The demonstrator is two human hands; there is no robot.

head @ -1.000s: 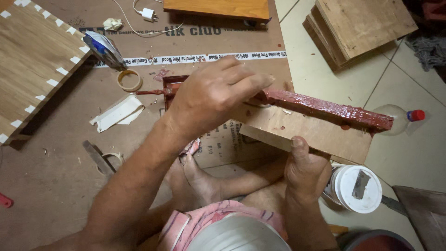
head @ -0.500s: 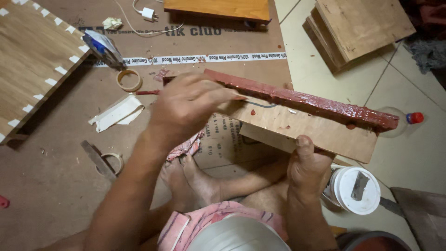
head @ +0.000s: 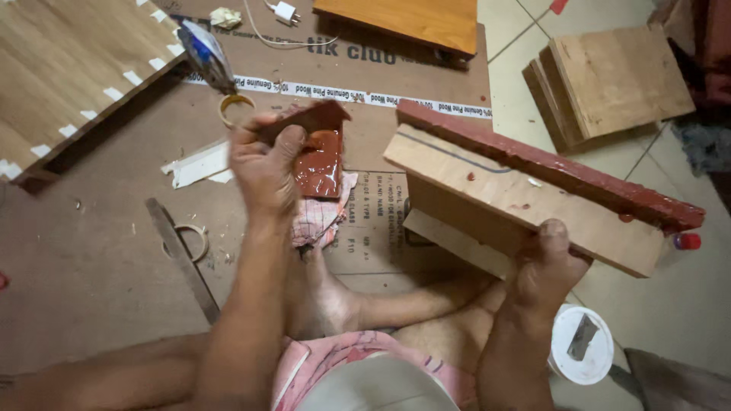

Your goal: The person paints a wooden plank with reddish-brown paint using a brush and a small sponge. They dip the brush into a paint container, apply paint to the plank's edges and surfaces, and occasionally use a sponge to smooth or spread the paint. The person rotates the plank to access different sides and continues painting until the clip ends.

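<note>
My right hand grips the near edge of a pale wooden board piece and holds it tilted above my legs. Its upper edge is coated with glossy red-brown filler. My left hand is closed on a flat scraper smeared with the same red-brown paste. It hovers over a small tile covered in that paste, which lies on a pinkish cloth. The scraper is well left of the board, not touching it.
Brown cardboard covers the floor. A wood panel with white tape strips lies far left, stacked plywood squares far right. A white lidded tub sits by my right knee. Tape rings, a metal strip and a charger lie around.
My left hand left the board's red edge and moved left to the paste tile with the scraper. The board is tilted up more in my right hand.
</note>
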